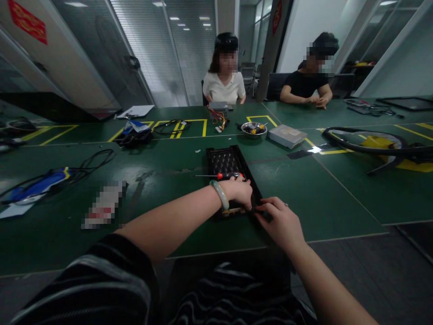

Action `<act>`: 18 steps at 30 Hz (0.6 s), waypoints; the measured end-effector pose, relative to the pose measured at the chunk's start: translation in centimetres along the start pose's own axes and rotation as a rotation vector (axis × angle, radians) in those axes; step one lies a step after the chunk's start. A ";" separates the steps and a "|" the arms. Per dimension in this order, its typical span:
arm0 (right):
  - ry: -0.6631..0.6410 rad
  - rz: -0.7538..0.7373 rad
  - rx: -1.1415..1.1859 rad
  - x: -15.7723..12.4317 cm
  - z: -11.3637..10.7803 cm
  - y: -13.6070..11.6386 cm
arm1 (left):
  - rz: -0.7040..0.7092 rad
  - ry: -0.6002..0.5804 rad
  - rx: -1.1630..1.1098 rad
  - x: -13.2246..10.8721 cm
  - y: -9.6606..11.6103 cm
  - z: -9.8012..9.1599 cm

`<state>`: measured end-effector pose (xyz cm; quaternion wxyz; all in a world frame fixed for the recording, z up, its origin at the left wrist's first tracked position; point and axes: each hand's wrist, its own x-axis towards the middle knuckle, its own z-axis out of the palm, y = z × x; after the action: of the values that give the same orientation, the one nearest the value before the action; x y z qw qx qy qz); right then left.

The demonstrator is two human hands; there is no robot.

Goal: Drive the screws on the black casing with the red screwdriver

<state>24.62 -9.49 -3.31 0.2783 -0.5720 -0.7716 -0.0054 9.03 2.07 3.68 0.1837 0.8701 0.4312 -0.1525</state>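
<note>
L hand (239, 192) curled over near end of black tray (227, 159), prob. steadying it. R hand (281, 222) fingertips pinch tray's near-right corner. Red-handled screwdriver (227, 175) lies across tray, just beyond L knuckles, kept in reach.

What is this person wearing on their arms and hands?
Both forearms are bare. The left hand has a pale green bangle at the wrist; the right hand bears a thin ring. A dark sleeve with pale stripes covers the upper left arm.
</note>
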 end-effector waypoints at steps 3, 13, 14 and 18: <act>-0.003 -0.004 0.004 0.0 0.2 0.2 | -0.008 -0.047 -0.002 0.0 -0.1 0.1; 0.033 -0.013 0.057 0.1 0.7 0.7 | -0.030 -0.105 -0.021 -1.1 -0.2 0.3; 0.034 -0.011 0.060 0.1 0.7 0.7 | -0.031 -0.105 -0.024 -1.2 -0.2 0.3; 0.035 -0.009 0.069 0.1 0.8 0.8 | -0.028 -0.089 -0.040 -1.2 -0.3 0.4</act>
<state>24.99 -8.91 -4.17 0.3115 -0.5583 -0.7689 0.0100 8.09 1.22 3.76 0.2179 0.8524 0.4379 -0.1848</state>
